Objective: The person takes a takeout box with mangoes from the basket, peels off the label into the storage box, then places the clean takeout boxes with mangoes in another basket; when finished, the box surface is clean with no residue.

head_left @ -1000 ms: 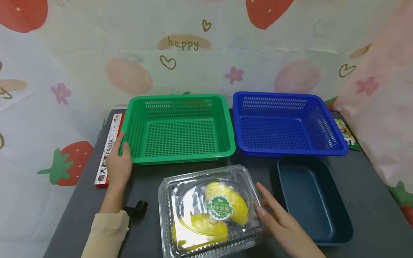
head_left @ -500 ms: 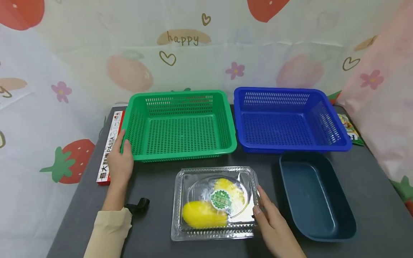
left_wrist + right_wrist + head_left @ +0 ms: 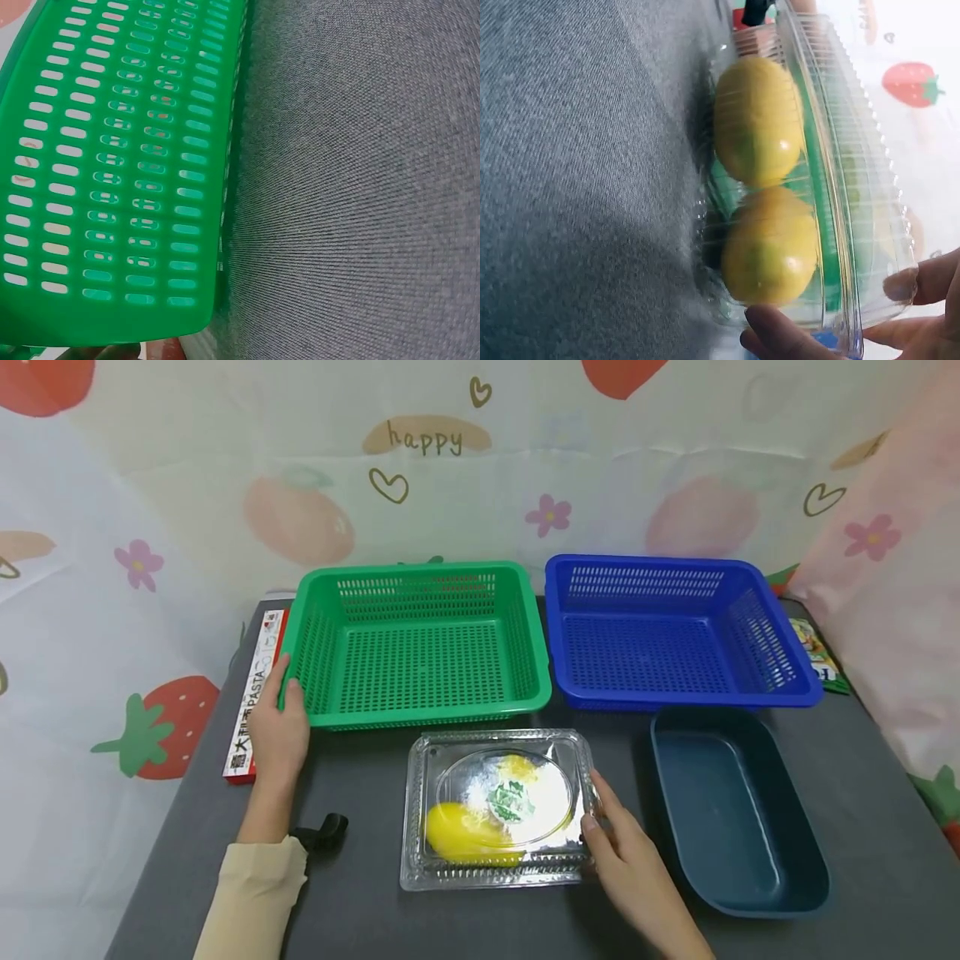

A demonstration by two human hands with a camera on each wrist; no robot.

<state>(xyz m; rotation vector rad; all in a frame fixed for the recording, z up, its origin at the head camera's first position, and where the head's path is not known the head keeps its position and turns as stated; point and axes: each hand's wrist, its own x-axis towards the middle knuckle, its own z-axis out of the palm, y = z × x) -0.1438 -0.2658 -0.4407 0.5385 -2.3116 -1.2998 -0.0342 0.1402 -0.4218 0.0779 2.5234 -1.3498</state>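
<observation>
My left hand [image 3: 279, 727] grips the left rim of the green basket [image 3: 416, 717], which is slotted and holds nothing. In the left wrist view, only dark fingertips show under the basket's end. My right hand [image 3: 630, 852] holds the right edge of a clear plastic clamshell box [image 3: 442, 881] in front of the basket. Its thumb and fingers pinch the edge in the right wrist view. Yellow fruits [image 3: 771, 244] lie inside, and a green-and-white sticker [image 3: 512, 802] is on the lid, partly washed out by glare. Whether the box touches the table cannot be told.
A blue slotted basket [image 3: 637, 700] stands right of the green one. In front of it is a dark teal bin [image 3: 720, 827]. A pasta box [image 3: 255, 697] lies at the left and a green packet [image 3: 819, 656] at the right. A black strap [image 3: 322, 837] is beside my left wrist.
The clamshell box has straightened from a tilted angle, and my right hand has shifted slightly left with it. My left hand keeps its grip on the green basket. The head view has shifted a little.
</observation>
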